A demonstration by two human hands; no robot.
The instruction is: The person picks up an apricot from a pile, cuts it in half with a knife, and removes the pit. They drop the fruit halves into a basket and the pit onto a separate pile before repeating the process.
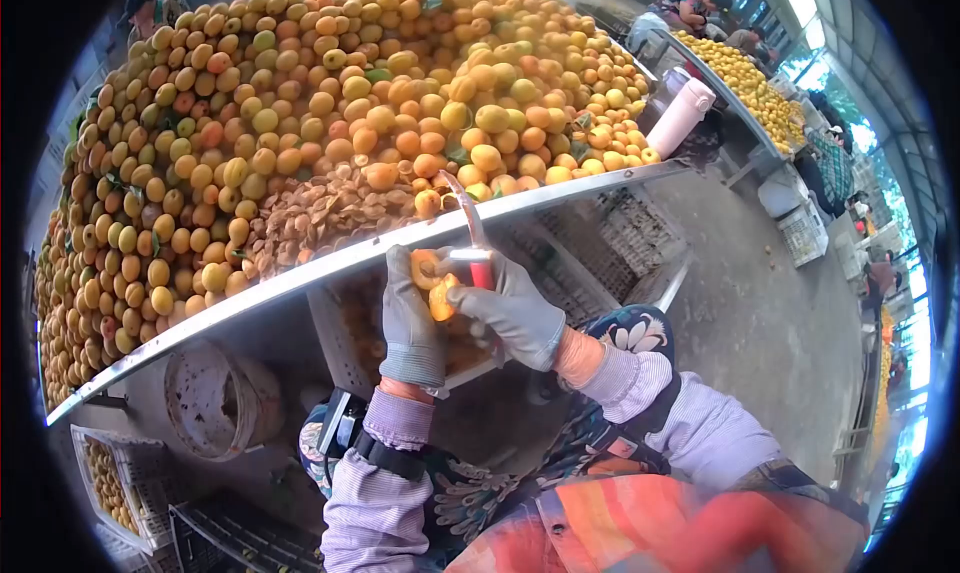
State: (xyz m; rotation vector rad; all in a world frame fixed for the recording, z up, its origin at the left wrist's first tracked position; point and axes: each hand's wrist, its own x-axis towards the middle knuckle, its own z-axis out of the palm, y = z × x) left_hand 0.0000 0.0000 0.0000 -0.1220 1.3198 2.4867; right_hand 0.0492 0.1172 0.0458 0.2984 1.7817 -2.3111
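Observation:
Above my lap, my gloved left hand (411, 318) is closed on a split apricot (428, 265), its orange flesh facing up. My gloved right hand (518, 313) grips a knife (483, 271) with a red handle; its curved blade (464, 198) points up toward the table edge. The right thumb and fingers are also against the lower apricot piece (441, 299). Just beyond my hands, a heap of brown apricot pits (335, 213) lies on the table among whole apricots (380, 113). Partly hidden under my hands is a crate (340, 348) with orange pieces inside.
The table's metal rim (240, 300) runs across in front of me. A pink bottle (682, 116) stands at its right end. Below are a dirty white bucket (215, 398), plastic crates (640, 235) and a crate of fruit (118, 483). Other people work at a second table (740, 98).

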